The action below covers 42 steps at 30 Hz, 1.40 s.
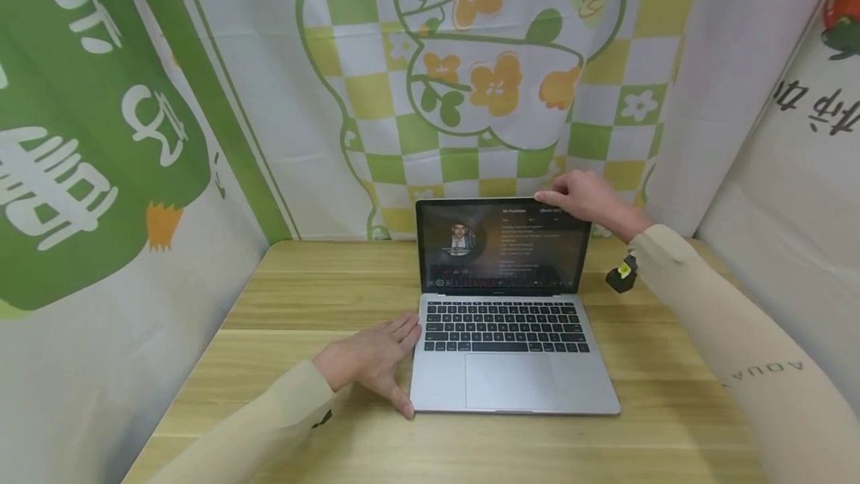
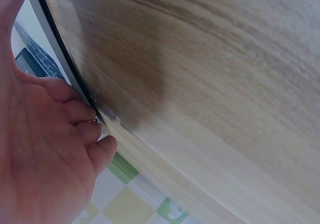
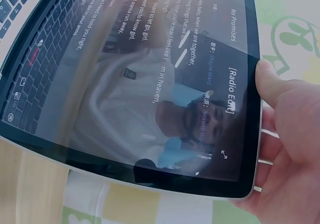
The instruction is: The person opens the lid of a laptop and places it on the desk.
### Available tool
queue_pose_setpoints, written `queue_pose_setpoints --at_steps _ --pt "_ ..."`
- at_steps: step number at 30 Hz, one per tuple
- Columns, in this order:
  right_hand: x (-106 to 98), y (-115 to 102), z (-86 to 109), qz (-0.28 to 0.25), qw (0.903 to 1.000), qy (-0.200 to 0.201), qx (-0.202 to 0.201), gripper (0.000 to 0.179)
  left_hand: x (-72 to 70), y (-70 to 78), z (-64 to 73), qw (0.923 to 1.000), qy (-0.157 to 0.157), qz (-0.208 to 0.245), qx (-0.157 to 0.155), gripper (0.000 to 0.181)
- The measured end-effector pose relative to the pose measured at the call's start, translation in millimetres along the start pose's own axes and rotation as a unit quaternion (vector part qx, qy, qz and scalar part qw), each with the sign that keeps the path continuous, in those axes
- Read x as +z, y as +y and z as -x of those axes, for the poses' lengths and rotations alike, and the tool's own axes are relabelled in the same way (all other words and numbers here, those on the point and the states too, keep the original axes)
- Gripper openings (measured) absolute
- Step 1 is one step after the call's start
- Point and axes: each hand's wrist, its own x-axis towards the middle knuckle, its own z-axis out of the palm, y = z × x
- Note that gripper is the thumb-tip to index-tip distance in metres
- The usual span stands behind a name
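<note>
A silver laptop [image 1: 440,383] stands opened on the wooden table, its dark screen [image 1: 500,245] raised and showing song lyrics beside a round portrait. My right hand [image 1: 586,200] pinches the screen's top edge near the right corner. In the right wrist view the thumb [image 3: 268,78] lies at the rim, and the other fingers go behind the lid. At the left side of the keyboard base, my left hand [image 1: 376,357] rests on the table with its fingers and thumb touching the laptop's edge. The left wrist view shows that palm [image 2: 45,134] beside the thin base.
The wooden table [image 1: 295,290] reaches back to a hanging cloth [image 1: 376,95] with green and yellow checks and flowers, close behind the screen. Printed cloth walls stand at left [image 1: 67,364] and right [image 1: 773,193]. A small black device [image 1: 621,275] sits at my right wrist.
</note>
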Motion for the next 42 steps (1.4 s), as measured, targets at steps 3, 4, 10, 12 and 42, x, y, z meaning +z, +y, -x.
queue_pose_setpoints --at_steps 3,4,10,12,42 --pt "1 1 -0.7 0.003 1.0 0.005 0.004 0.053 -0.9 0.0 0.3 1.0 0.001 0.003 0.003 0.138" --pt "1 2 -1.2 0.003 1.0 0.007 0.005 0.052 -1.1 0.3 0.4 1.0 0.0 0.004 0.003 0.138" --pt "4 7 -6.1 -0.009 0.9997 0.024 0.002 0.049 -1.2 0.5 0.4 1.0 -0.004 0.003 -0.001 0.138" --pt "5 10 -8.1 -0.022 0.9994 0.027 0.004 0.049 -1.3 0.6 0.1 1.0 -0.004 0.002 -0.001 0.138" --pt "12 42 -20.6 -0.11 0.9905 0.013 0.082 0.058 -5.9 4.7 3.2 0.9998 -0.014 0.01 -0.012 0.136"
